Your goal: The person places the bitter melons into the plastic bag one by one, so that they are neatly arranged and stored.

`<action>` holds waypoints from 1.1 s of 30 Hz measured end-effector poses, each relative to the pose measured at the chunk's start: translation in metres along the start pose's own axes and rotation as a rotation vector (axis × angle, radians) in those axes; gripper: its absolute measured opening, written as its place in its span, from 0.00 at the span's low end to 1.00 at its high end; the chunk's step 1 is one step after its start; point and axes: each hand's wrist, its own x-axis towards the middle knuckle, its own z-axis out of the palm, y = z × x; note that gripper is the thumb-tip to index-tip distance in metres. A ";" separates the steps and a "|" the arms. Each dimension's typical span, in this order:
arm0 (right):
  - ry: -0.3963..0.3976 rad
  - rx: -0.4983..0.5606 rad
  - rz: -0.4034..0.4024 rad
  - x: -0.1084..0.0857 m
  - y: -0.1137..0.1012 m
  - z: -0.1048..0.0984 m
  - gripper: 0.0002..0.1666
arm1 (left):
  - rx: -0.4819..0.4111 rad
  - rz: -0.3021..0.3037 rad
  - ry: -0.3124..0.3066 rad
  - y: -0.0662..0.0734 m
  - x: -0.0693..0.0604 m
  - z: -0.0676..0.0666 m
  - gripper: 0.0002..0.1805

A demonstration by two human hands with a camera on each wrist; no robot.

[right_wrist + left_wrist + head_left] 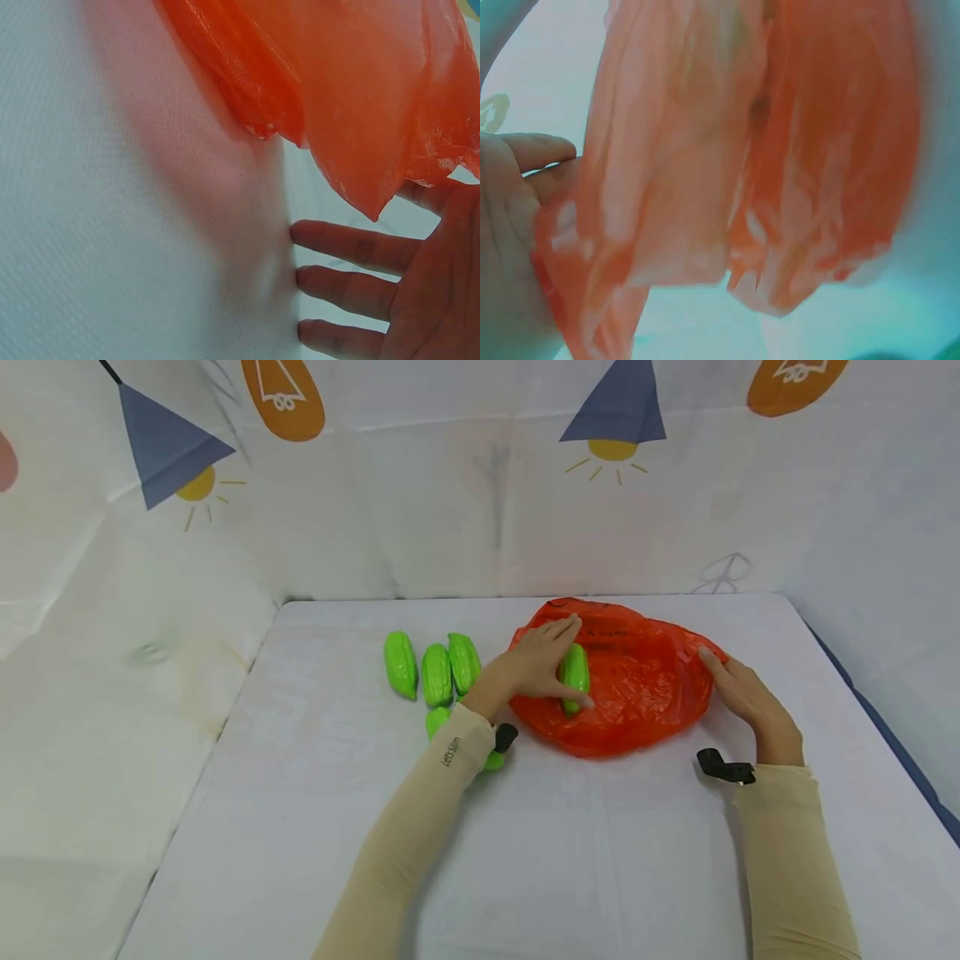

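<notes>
A crumpled red plastic bag [630,677] lies on the white table, right of centre. On it rests a bright green ribbed fruit [577,664]. My left hand [536,662] spreads over the bag's left part, fingers straight, its thumb crossing the fruit's lower end. In the left wrist view, red plastic [682,150] hangs beside that hand [517,217] and covers some of its fingers. At the bag's right edge, my right hand [750,697] holds the plastic near the thumb. In the right wrist view, several straight fingers [356,247] show below the bag [352,97]; the thumb is hidden.
Several more green fruits [437,675] lie left of the bag, some partly covered by my left forearm. Both wrists carry a black mount [723,767]. A white printed sheet [450,510] stands along the table's back edge, with another wall of fabric at the left.
</notes>
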 end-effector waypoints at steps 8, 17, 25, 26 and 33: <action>0.002 -0.004 0.000 -0.001 0.001 0.000 0.57 | -0.052 -0.024 0.106 -0.010 -0.020 -0.021 0.69; -0.001 0.003 0.000 -0.001 0.001 0.000 0.57 | -0.061 -0.017 0.173 -0.021 -0.046 -0.022 0.68; 0.011 0.007 0.016 -0.003 -0.002 0.001 0.58 | -0.138 -0.075 0.284 -0.042 -0.080 -0.018 0.67; 0.011 0.006 0.019 -0.003 -0.002 0.001 0.58 | -0.147 -0.080 0.302 -0.045 -0.085 -0.018 0.67; 0.013 0.015 0.018 -0.002 -0.001 0.002 0.59 | -0.206 -0.101 0.386 -0.072 -0.107 -0.021 0.66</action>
